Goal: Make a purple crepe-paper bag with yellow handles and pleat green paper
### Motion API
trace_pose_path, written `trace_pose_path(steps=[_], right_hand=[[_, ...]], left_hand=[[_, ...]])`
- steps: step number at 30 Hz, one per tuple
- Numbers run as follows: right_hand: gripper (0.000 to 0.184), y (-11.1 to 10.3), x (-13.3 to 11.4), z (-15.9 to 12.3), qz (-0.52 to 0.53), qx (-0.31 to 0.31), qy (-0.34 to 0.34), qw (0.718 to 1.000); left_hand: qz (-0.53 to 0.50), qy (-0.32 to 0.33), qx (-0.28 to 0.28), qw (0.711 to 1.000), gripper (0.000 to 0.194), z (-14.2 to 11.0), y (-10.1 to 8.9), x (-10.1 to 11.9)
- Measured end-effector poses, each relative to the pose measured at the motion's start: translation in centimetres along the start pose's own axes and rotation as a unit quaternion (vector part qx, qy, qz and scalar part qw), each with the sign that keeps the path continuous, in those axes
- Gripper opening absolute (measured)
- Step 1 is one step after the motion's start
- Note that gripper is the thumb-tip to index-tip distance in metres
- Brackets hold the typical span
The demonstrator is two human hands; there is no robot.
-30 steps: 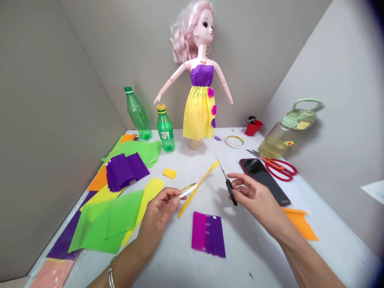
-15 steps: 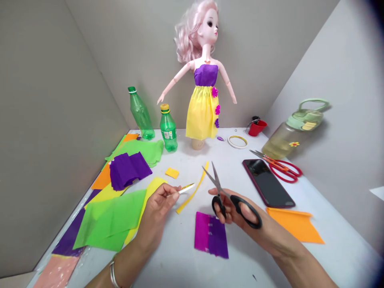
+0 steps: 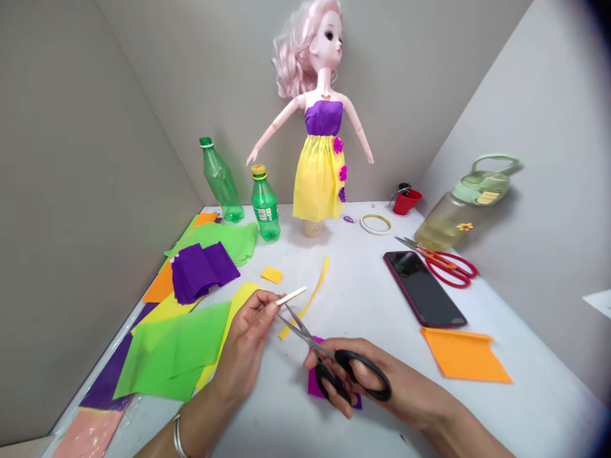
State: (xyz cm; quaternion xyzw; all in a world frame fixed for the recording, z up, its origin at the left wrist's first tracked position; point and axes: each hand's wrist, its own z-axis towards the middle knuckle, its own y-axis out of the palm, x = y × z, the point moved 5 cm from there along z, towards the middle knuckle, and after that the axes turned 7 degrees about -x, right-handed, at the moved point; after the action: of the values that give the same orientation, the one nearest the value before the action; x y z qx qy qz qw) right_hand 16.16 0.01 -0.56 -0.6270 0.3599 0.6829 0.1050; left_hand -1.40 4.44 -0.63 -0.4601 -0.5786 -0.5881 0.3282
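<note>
My left hand (image 3: 255, 324) pinches a narrow white strip (image 3: 292, 296) between thumb and fingers, its free end pointing right. In my right hand (image 3: 358, 366) are black-handled scissors (image 3: 305, 329), fingers through both loops. Their blades are parted, with the tips close to the strip beside my left fingertips; whether they touch it I cannot tell. Behind the blades lies a thin yellow strip (image 3: 319, 286) on the table. A magenta and purple piece (image 3: 316, 383) is partly hidden under my right hand. A small yellow piece (image 3: 272, 275) rests farther back.
A doll (image 3: 319, 172) in a purple and yellow dress stands at the back, two green bottles (image 3: 266, 213) to its left. Coloured sheets (image 3: 172, 350) cover the left side. On the right are a phone (image 3: 422, 289), red-handled scissors (image 3: 451, 267), a water bottle (image 3: 442, 222) and an orange piece (image 3: 465, 356).
My right hand has brought the scissors down and left, turning the blades toward the white strip. The strip has shifted slightly in my left hand and its yellow side no longer shows.
</note>
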Motion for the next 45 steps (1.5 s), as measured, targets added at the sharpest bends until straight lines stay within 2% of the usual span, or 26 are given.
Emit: trace_pose_path(steps=[10,15,21,26,28,31,33,35,37,39,41,43,45], right_hand=[[0.073,0.0,0.8,0.6,0.064,0.014,0.017,0.998],[0.069,0.3,0.6,0.9,0.098,0.028,-0.002,0.995],[0.068,0.0,0.2,0.7,0.033,0.072,-0.009,0.997],[0.070,0.3,0.2,0.4,0.036,0.008,-0.023,0.999],[0.070,0.5,0.0,0.4,0.030,-0.014,-0.025,0.999],[0.070,0.5,-0.4,0.3,-0.005,-0.011,-0.021,1.000],[0.067,0.2,-0.6,0.3,-0.040,0.026,0.002,0.999],[0.061,-0.3,-0.7,0.3,-0.071,0.077,0.031,0.994],[0.051,-0.6,-0.8,0.2,-0.105,0.122,0.045,0.986],[0.041,-0.6,-0.9,0.2,-0.143,0.145,0.051,0.978],[0.036,-0.4,-0.9,0.3,-0.178,0.152,0.057,0.971],[0.037,-0.3,-0.6,0.4,-0.205,0.154,0.065,0.964],[0.039,-0.3,-0.3,0.5,-0.237,0.162,0.068,0.955]], left_hand=[[0.032,-0.003,-0.050,0.998,0.017,-0.6,0.6,-1.2],[0.038,0.001,-0.051,0.998,0.016,-0.5,0.7,-1.4],[0.039,0.002,-0.056,0.998,0.014,-0.5,0.7,-1.4],[0.101,0.027,-0.096,0.990,0.013,-0.7,0.7,-0.8],[0.145,0.048,-0.088,0.984,0.013,-0.5,0.4,-0.5],[0.260,0.093,-0.063,0.959,0.011,0.1,-0.3,0.1],[0.355,0.124,-0.074,0.924,0.016,0.6,-0.4,0.4],[0.425,0.147,-0.081,0.889,0.030,0.9,-0.6,0.7],[0.454,0.166,-0.062,0.873,0.037,1.0,-0.7,1.2],[0.460,0.181,-0.038,0.868,0.031,0.8,-0.7,1.6],[0.440,0.174,-0.028,0.880,0.017,0.6,-0.5,1.8],[0.381,0.131,-0.041,0.914,0.005,0.6,-0.3,1.3],[0.300,0.073,-0.063,0.949,0.006,0.5,-0.1,0.6]])
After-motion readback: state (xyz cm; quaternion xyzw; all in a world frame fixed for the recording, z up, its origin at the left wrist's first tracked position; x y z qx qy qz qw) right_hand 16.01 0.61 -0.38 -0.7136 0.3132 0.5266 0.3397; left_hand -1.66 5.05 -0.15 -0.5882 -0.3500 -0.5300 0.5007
